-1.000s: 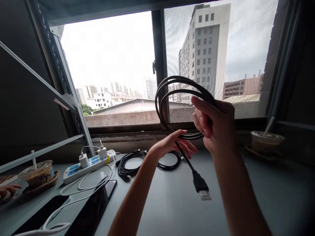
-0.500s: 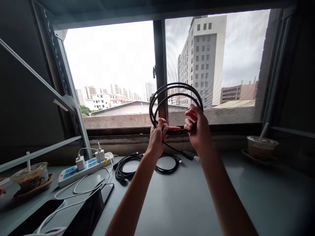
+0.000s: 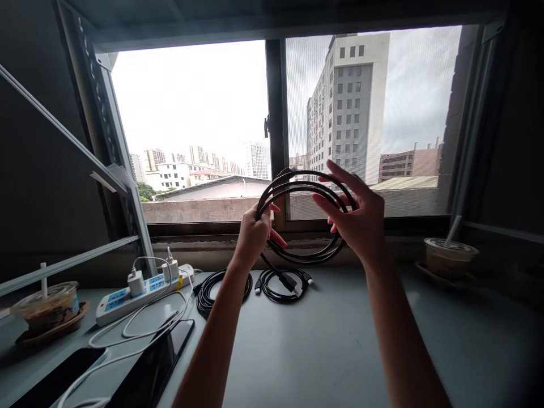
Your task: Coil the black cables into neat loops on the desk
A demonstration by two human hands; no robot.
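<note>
A coiled black cable (image 3: pixel 306 259) is held up in front of the window between both hands. My left hand (image 3: pixel 254 229) is closed round the left side of the loops. At the right side, my right hand (image 3: pixel 361 218) has its thumb in front of the loops and other fingers behind, with the index finger raised; its hold looks loose. One cable end with a black plug (image 3: pixel 288 281) and a pale tip hangs below the coil. Another plug (image 3: pixel 285 171) shows at the top of the loops. Behind, on the table, lie two more coiled black cables (image 3: pixel 204 292) (image 3: pixel 278 299).
A white power strip (image 3: pixel 148 292) with chargers and white cords stands at left. A tablet (image 3: pixel 148 368) and a phone (image 3: pixel 59 377) lie nearer. Lidded drink cups (image 3: pixel 49 309) (image 3: pixel 449 258) stand on both sides. Metal shelf posts (image 3: pixel 127 153) frame the window.
The coil has come lower, its loops now more bunched, and its hanging plug has swung left. My left hand has shifted left; my right hand has moved right, with its fingers spread wider.
</note>
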